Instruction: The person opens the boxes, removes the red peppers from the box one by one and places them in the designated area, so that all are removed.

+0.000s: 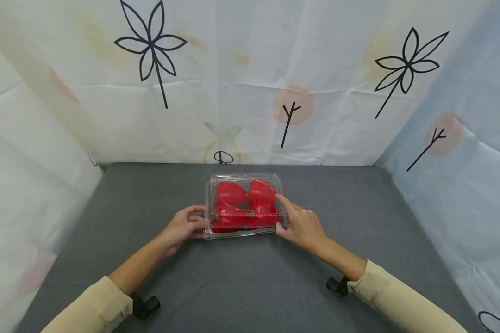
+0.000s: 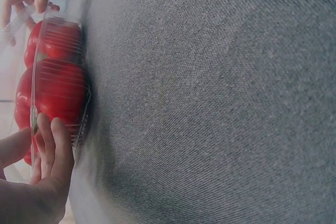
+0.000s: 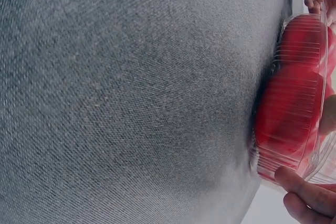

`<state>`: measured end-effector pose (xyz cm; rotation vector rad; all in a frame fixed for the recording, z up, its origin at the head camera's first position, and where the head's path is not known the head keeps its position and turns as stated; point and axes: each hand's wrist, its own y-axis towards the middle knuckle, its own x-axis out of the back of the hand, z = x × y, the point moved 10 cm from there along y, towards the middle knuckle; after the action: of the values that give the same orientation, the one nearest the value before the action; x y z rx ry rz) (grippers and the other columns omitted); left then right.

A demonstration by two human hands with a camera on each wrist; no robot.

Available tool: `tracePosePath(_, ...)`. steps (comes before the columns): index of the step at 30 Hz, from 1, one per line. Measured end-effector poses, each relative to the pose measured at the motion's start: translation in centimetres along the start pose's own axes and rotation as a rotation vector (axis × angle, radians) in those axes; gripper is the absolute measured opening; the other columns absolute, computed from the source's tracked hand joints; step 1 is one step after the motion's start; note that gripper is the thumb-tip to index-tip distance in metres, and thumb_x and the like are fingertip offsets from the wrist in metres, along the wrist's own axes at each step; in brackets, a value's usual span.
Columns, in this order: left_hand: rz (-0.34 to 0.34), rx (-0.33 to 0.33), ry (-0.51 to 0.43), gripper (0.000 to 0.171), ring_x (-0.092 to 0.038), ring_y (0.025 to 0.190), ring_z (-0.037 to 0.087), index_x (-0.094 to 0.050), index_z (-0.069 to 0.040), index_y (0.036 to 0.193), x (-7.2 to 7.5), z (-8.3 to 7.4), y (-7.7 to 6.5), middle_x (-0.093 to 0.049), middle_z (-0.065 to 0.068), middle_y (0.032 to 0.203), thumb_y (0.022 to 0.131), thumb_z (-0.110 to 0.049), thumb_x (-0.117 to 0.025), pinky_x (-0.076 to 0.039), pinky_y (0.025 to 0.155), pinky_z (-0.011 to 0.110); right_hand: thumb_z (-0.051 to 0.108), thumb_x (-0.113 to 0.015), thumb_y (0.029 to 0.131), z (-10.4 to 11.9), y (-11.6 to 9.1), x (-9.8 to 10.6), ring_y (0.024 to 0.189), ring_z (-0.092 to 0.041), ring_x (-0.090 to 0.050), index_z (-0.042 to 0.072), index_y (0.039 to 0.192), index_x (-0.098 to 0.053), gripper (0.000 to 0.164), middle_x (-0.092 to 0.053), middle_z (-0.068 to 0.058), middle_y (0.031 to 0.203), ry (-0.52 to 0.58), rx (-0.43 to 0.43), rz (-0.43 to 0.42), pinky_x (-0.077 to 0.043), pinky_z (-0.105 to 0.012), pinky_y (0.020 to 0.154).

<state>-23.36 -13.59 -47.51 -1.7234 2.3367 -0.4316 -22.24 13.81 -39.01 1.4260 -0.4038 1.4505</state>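
A clear plastic clamshell box (image 1: 243,233) lies on the grey cloth, with several glossy red bell peppers (image 1: 230,193) inside and bits of green stem showing. Its transparent lid lies over the peppers. At the box's left side, my left hand (image 1: 187,229) pinches the rim, thumb on one side and fingers (image 2: 62,142) on the other. My right hand (image 1: 302,226) holds the right side, index finger toward the back and thumb at the front corner. From the right wrist, the fingers (image 3: 299,187) show against the ribbed wall near the rim.
Grey cloth (image 1: 250,286) covers the table. White fabric (image 1: 241,92) printed with leaf and tree drawings hangs behind it and along both sides. Black straps (image 1: 146,306) sit at the wrists, by the beige sleeves (image 1: 96,307).
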Motion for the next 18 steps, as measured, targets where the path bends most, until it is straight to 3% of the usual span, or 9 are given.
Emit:
tracePosePath(5,0.009,-0.016,0.0,0.05,-0.067,0.081,0.017,-0.039,0.002,0.14,-0.01,-0.05,0.12,-0.069,0.007,0.092,0.097,-0.006,-0.063,-0.059,0.081,0.038,0.01,-0.076,0.071,0.28,-0.09,0.01,0.049,-0.002,-0.019,0.005,0.138,-0.053,0.071,-0.063,-0.005,0.084,-0.023,0.024,-0.003,-0.017,-0.021,0.043)
tracePosePath(14,0.026,-0.015,-0.03,0.051,-0.068,0.079,0.016,-0.037,0.003,0.141,0.01,0.13,0.38,-0.069,0.006,0.09,0.096,-0.003,-0.063,-0.059,0.078,0.037,0.008,-0.076,0.071,0.54,-0.21,0.05,0.049,-0.001,-0.016,0.005,0.136,-0.054,0.069,-0.065,-0.006,0.087,-0.027,0.051,-0.015,-0.017,-0.02,0.042)
tracePosePath(18,0.024,-0.026,-0.03,0.054,-0.067,0.078,0.015,-0.037,0.004,0.142,0.31,0.08,0.5,-0.069,0.005,0.09,0.096,-0.001,-0.063,-0.059,0.077,0.036,0.002,-0.073,0.07,0.8,-0.38,0.2,0.049,-0.002,-0.019,0.005,0.133,-0.055,0.066,-0.061,-0.002,0.079,-0.026,0.087,-0.042,-0.018,-0.019,0.042)
